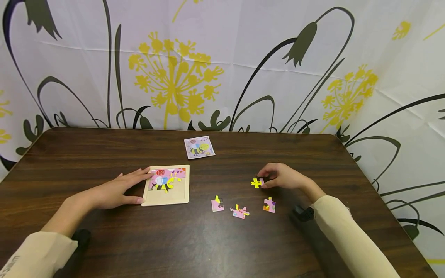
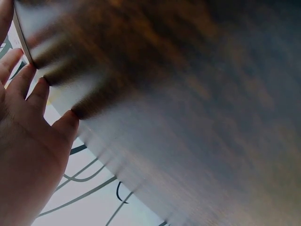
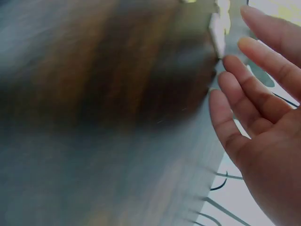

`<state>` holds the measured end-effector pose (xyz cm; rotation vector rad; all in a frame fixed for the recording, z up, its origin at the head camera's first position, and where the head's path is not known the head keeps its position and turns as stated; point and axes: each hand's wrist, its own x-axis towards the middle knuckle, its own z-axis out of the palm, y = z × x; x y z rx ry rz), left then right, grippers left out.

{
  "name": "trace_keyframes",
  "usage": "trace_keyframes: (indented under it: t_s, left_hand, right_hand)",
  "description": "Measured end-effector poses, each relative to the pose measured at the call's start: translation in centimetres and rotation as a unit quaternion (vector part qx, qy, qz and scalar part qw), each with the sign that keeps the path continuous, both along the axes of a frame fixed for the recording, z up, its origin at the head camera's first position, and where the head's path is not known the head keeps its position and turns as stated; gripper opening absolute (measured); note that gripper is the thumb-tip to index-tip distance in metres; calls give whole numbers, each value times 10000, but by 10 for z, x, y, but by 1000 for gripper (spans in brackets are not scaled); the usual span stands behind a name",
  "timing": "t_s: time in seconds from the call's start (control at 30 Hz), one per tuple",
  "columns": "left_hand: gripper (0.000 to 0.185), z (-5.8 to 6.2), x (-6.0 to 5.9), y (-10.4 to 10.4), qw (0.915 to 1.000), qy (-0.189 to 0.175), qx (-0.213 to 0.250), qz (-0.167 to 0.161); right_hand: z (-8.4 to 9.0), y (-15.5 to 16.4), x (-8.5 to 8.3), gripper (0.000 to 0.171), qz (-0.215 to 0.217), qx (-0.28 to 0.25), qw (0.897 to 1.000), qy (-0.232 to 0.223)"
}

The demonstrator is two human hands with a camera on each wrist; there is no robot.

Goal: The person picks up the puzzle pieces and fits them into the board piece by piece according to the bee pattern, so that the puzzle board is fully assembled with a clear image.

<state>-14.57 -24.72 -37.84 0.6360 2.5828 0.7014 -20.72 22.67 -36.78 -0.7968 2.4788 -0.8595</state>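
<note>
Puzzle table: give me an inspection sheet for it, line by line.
Surface: dark wooden table.
Job's things: puzzle tray partly filled; yellow piece; three loose pieces.
Clutter: picture card behind the tray.
Grippers: left hand rests open against the tray's left edge; right hand pinches the yellow piece.
Cables: nothing seen.
Surroundings: flower-printed curtain.

A dark wood-grain table point(image 1: 104, 154) with rounded far corners fills the lower view. Behind its far edge hangs a white curtain point(image 1: 243, 46) printed with yellow dandelion heads and black drooping stems. Soft, even light.
</note>
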Motion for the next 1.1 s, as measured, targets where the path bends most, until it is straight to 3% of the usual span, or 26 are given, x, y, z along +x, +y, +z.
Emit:
trace_keyframes:
  t_s: [0.37,1.1]
  left_hand:
    - [86,1,0,0,10000,-19,-38,25]
    - [86,2,1,0,10000,12,27,-3]
  right_hand:
    - [-13,4,9,27,-40,-63,9976,692]
    - [-23,3,12,21,-102,-225,9936,1101]
